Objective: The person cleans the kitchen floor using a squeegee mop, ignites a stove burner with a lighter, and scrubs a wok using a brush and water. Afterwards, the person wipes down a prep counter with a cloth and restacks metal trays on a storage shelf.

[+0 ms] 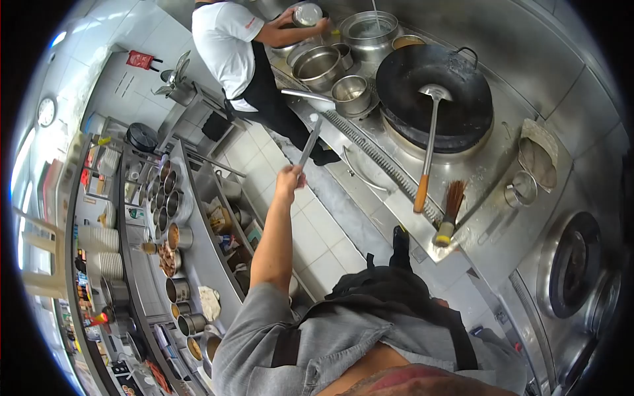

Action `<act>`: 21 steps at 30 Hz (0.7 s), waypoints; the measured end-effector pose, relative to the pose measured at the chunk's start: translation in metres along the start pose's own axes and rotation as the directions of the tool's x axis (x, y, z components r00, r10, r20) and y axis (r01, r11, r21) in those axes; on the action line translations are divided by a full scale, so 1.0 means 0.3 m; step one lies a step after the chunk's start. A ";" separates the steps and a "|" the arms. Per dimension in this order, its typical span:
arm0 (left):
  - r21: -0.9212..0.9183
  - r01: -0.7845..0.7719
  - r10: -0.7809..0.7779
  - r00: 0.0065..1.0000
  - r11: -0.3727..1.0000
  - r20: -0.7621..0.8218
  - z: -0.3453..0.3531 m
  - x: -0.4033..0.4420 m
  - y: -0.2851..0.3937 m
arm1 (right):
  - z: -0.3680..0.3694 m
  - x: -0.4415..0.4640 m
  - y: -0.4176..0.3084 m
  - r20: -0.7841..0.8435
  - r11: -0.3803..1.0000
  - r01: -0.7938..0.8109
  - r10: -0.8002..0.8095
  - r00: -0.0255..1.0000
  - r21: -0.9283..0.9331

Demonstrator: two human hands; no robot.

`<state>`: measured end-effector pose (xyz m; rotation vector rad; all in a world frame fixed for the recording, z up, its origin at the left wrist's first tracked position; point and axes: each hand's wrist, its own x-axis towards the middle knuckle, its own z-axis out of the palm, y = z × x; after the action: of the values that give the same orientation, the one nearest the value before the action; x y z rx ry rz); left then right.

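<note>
My left hand (289, 179) is stretched out over the floor between the stove and the counter, its fingers closed around one end of a long, narrow metal utensil (310, 144). The utensil points up and away from me; its exact kind I cannot make out. My right hand does not show. On the stove to the right, a large black wok (422, 122) holds a wok spatula (432, 145), whose wooden handle hangs toward me over the stove's front. A bristle brush (451, 214) lies at the stove's near corner.
A co-worker (228, 49) in a white shirt stands ahead at the stove, holding a metal bowl (307, 14). Near that person are a saucepan (351, 96) and a large pot (317, 68). Metal containers (178, 290) and stacked plates (105, 239) line the left counter and shelves.
</note>
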<state>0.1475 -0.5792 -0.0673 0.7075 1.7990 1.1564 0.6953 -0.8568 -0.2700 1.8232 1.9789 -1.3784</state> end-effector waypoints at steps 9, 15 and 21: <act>0.640 -0.139 0.188 0.982 0.756 -0.009 0.437 0.760 0.251 | -0.081 0.065 0.022 0.070 0.979 -0.148 0.139 0.988 0.139; 0.750 -0.309 0.413 0.909 0.584 0.053 0.452 0.847 0.141 | -0.200 0.060 -0.061 0.162 0.970 -0.215 0.195 0.967 0.115; 0.458 -0.219 0.282 0.957 0.862 -0.073 0.146 0.608 -0.243 | -0.252 0.104 -0.268 0.039 0.986 -0.152 0.150 0.988 0.070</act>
<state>0.0998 -0.4432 -0.2076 1.1859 2.1703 0.9769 0.6548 -0.7723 -0.2037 1.9226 1.7552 -1.4428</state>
